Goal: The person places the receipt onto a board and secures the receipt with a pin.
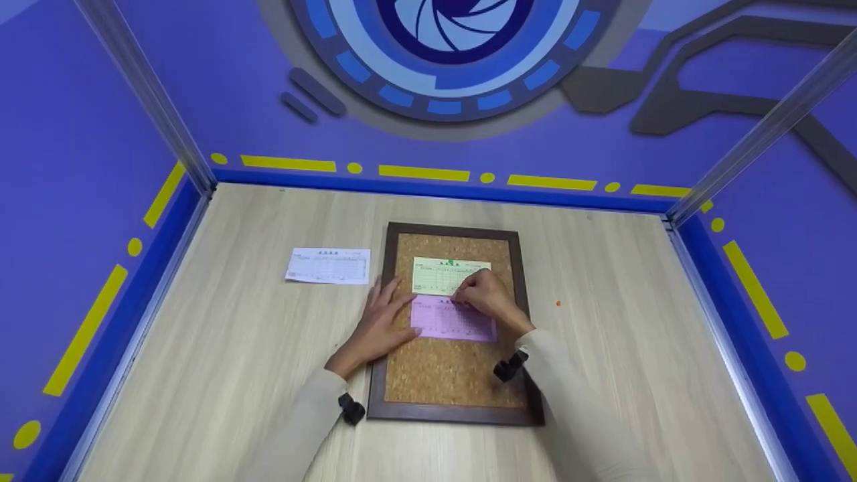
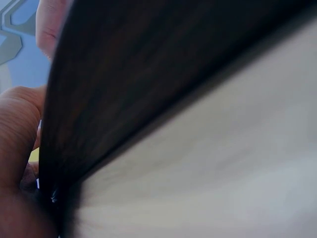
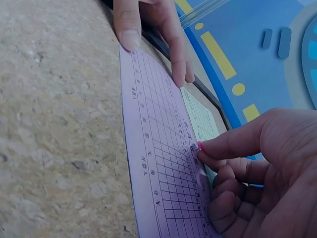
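A pink printed form (image 1: 442,328) lies on a cork board (image 1: 455,375) with a dark wooden frame, just below a pale green form (image 1: 435,276). At the green form's top edge is a small green pushpin (image 1: 451,262). My right hand (image 1: 487,294) pinches a pink pushpin (image 3: 200,145) between thumb and index finger, its point at the pink form's top edge. My left hand (image 1: 378,325) spans the board's left side, thumb on the pink form's lower left and a fingertip at its upper left corner. In the left wrist view, the dark frame hides most of that hand.
A white printed form (image 1: 328,266) lies on the wood-grain table (image 1: 234,335), left of the board. To the right of the board is a tiny orange object (image 1: 558,303). Blue panels with yellow marks (image 1: 424,173) wall in the table at the back and both sides.
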{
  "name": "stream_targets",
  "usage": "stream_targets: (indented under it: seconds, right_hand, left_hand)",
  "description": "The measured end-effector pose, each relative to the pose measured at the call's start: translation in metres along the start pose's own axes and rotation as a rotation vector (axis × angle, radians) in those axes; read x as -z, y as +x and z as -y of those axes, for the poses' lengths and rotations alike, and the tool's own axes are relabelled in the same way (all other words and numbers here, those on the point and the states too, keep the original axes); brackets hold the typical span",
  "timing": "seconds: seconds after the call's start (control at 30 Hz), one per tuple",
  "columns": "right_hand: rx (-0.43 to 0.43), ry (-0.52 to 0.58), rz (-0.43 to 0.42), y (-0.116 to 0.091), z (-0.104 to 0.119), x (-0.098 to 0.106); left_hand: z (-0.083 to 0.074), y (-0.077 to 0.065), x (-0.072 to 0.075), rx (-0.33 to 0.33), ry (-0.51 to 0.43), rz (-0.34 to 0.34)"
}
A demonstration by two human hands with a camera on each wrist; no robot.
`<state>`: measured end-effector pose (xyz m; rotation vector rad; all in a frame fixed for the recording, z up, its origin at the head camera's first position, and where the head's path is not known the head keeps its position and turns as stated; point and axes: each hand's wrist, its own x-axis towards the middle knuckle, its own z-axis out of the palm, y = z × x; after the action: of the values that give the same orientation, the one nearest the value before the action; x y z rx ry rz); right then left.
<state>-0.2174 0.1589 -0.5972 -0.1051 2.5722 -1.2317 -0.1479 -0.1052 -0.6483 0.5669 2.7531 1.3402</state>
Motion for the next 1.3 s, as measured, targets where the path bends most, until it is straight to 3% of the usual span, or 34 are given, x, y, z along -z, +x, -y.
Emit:
stream_targets:
  seconds: [0.57,0.87,1.3]
  right_hand:
    - [0.030,-0.023,-0.081,-0.004,-0.006,-0.004]
    - [0.204,-0.044,-0.061,-0.006,-0.022,-0.005]
    - [0.400,-0.104,-0.115,-0.012,-0.034,-0.015]
  left_hand:
    - [0.000,0.004,0.000,0.012,0.026,0.018]
    - [0.003,0.000,0.000,0.022,0.005,0.016]
    - [0.001,0.000,-0.001,0.001,-0.007,0.003]
